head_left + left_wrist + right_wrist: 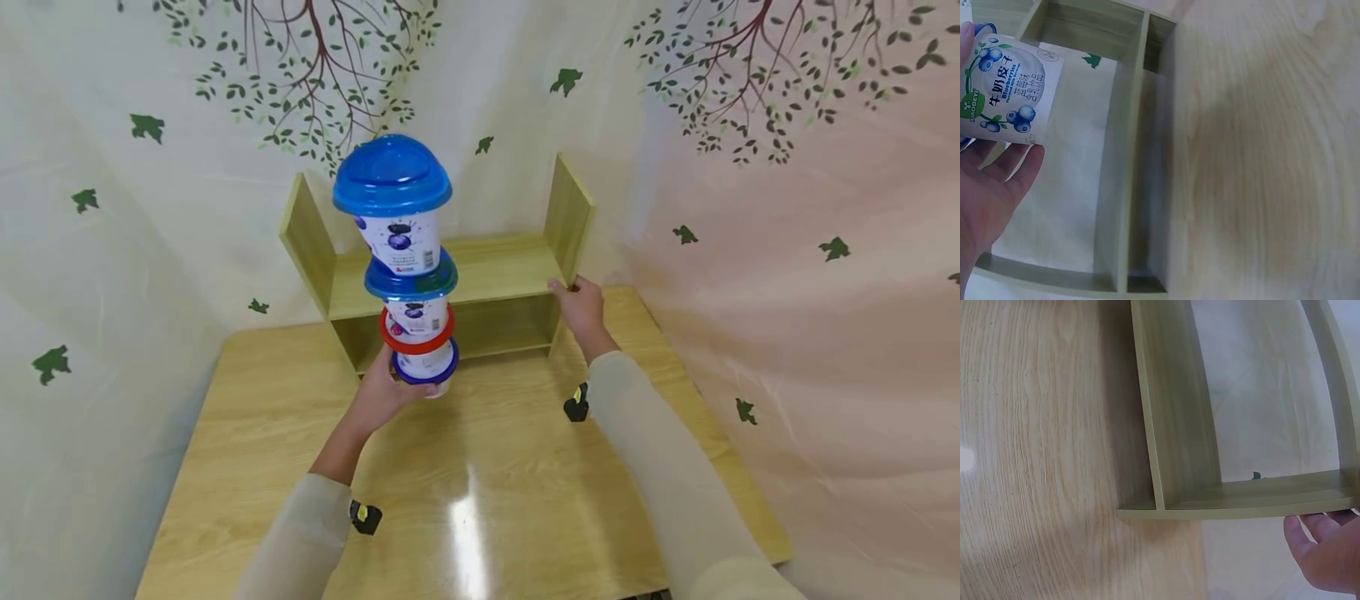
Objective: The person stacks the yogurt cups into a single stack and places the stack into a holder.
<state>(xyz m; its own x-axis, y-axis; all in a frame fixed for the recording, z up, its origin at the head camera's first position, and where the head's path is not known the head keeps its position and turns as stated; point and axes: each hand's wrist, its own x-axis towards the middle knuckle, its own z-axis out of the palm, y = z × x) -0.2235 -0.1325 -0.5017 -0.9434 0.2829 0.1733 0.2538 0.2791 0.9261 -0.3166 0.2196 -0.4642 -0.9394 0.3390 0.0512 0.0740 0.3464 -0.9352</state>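
Observation:
My left hand (381, 400) grips the bottom of a tower of stacked cups (401, 242), holding it up in front of the shelf. The top cup has a domed blue lid (393, 171); a red rim (416, 346) and a purple-blue rim (427, 375) show lower down. In the left wrist view, fingers curl under a white cup (1013, 94) printed with blueberries. At the right side panel of a light wooden shelf (495, 271), my right hand (583, 310) holds the edge. The right wrist view has its fingertips (1300, 534) against that panel's outer face.
The shelf stands toward the back of a wooden table (517, 483), with two upright side panels and a middle board. Behind and beside it hangs pale cloth (517, 67) printed with trees and leaves. Small black devices (366, 517) sit by both wrists.

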